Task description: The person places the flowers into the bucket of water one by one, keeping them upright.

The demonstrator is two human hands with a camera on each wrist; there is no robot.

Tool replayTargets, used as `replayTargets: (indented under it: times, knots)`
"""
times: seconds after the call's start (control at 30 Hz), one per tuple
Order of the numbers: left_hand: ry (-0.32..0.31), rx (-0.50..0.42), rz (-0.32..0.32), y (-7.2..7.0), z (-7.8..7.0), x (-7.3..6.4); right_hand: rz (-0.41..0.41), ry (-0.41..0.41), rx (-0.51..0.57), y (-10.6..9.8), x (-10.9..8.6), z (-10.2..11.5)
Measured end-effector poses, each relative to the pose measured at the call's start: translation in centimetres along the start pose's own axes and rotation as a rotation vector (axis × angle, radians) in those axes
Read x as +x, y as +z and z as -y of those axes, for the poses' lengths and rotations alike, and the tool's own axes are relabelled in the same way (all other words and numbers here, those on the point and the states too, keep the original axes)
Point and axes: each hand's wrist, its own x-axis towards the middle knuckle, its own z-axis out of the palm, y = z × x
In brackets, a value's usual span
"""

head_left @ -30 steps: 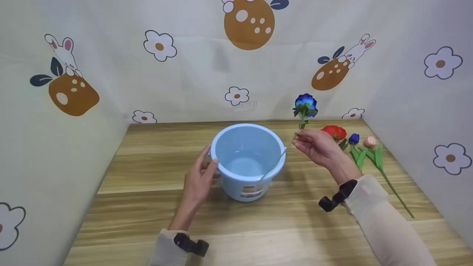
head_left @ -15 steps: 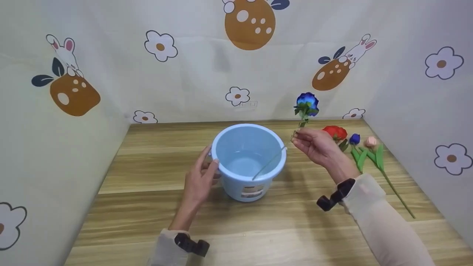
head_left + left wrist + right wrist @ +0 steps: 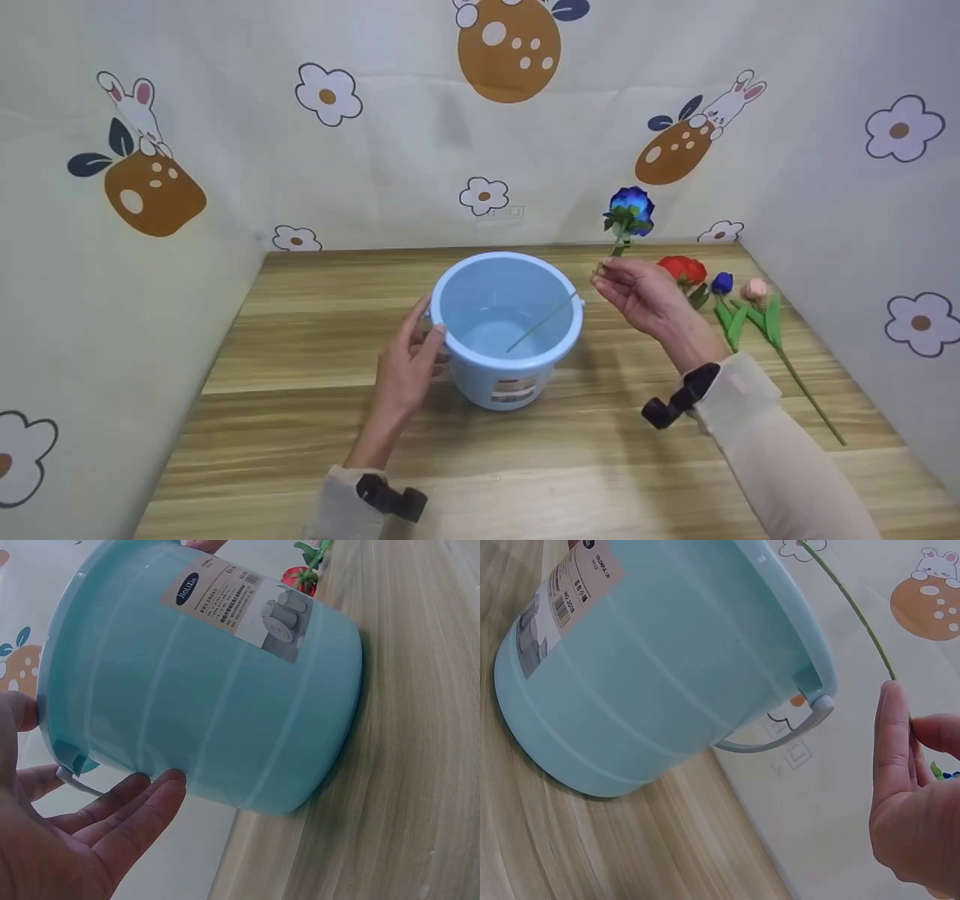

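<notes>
A light blue bucket (image 3: 504, 382) stands upright on the wooden table with a label on its front. My left hand (image 3: 405, 367) holds its left side, the thumb at the rim and the fingers against the outer wall, as the left wrist view shows. In my right hand (image 3: 641, 300), thumb and fingers pinch the stem of a blue artificial rose (image 3: 631, 211). The bloom points up and away, above the hand. Its thin green stem (image 3: 855, 607) slants down to the left across the bucket's right rim, the lower end over the opening.
On the table at the right lie a red flower (image 3: 682, 269), a blue tulip (image 3: 722, 283) and a pink tulip (image 3: 754, 289) with a long stem. The bucket's handle (image 3: 776, 739) hangs at its far side. Patterned cloth walls (image 3: 397, 150) enclose the table.
The rose's lower stem end has moved from the bucket's front rim back and left over the opening. The bloom has shifted slightly right. My left hand stays on the bucket.
</notes>
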Motion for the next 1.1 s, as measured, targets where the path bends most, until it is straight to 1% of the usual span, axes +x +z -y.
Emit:
replayTargets:
  times: [0.1, 0.37, 0.47, 0.6, 0.9, 1.1]
  knots:
    - [0.021, -0.007, -0.002, 0.0, 0.1, 0.0, -0.001, -0.016, -0.006, 0.0, 0.1, -0.1]
    - [0.026, -0.009, -0.004, 0.0, 0.1, 0.0, -0.018, -0.024, -0.038, 0.2, 0.0, -0.2]
    - [0.026, -0.008, -0.006, 0.0, 0.1, 0.0, -0.035, -0.033, -0.06, 0.3, -0.1, -0.2]
    - [0.021, -0.006, -0.008, 0.1, 0.1, 0.0, -0.051, -0.037, -0.116, 0.4, -0.1, -0.3]
    - [0.002, -0.012, -0.016, 0.1, 0.1, -0.1, -0.048, -0.068, -0.279, 0.9, 0.1, -0.7]
    - [0.001, -0.002, -0.017, 0.1, 0.0, 0.0, -0.057, -0.07, -0.331, 1.2, 0.3, -1.0]
